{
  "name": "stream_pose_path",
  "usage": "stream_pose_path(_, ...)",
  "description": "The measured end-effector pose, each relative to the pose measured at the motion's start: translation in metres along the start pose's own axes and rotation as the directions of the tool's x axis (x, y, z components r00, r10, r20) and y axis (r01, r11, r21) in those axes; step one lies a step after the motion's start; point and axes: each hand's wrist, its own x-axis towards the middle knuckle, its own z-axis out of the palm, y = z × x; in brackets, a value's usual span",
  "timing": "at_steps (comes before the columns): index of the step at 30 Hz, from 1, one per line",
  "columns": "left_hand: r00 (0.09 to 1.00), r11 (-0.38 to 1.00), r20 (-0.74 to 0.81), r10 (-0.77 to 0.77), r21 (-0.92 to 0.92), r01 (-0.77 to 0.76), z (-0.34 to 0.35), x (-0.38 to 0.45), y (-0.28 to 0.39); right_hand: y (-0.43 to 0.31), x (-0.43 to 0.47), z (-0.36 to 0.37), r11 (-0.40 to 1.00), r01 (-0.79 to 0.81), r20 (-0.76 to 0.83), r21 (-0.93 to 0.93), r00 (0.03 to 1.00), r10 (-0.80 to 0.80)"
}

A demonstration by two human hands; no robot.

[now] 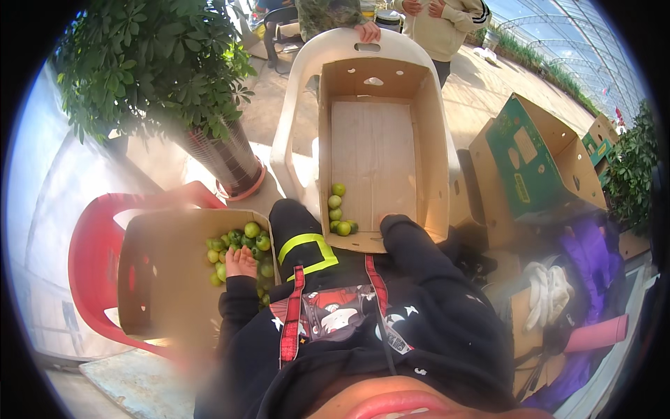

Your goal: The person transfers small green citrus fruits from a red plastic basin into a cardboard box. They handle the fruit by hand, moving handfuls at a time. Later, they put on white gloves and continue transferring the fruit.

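Note:
My left hand is over a heap of green tomatoes in the right part of a cardboard box. Its fingers touch or nearly touch the heap, and whether one is gripped is unclear. This box rests on a red plastic chair at my left. Before me, a longer cardboard box sits on a white plastic chair. Several green tomatoes line its near left corner and left wall. My right hand reaches inside this box near its front wall, mostly hidden by the black sleeve.
A potted leafy plant stands at the front left. One person's hand rests on the white chair's back; another person stands beside. At right are a green printed carton, white gloves and a pink cylinder.

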Motion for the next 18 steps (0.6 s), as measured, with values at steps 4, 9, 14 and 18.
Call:
stream_pose_path(4, 0.993, 1.000, 0.115, 0.004, 0.025, -0.007, 0.001, -0.009, 0.002, -0.021, -0.050, -0.052, 0.880, 0.244, -0.362, 0.407, 0.928, -0.090)
stream_pose_path(9, 0.939, 0.982, 0.301, -0.166, 0.141, 0.129, 0.058, -0.040, -0.024, -0.071, -0.117, -0.116, 0.320, 0.684, -0.512, 0.656, 0.715, -0.476)
stream_pose_path(14, 0.785, 0.918, 0.480, -0.391, 0.262, 0.297, 0.088, -0.070, -0.040, -0.110, -0.174, -0.140, 0.077, 0.785, -0.552, 0.615, 0.498, -0.669)
stream_pose_path(18, 0.805, 0.944, 0.492, -0.330, 0.155, 0.292, 0.068, -0.054, -0.033, -0.091, -0.096, -0.134, 0.300, 0.715, -0.594, 0.631, 0.695, -0.406)
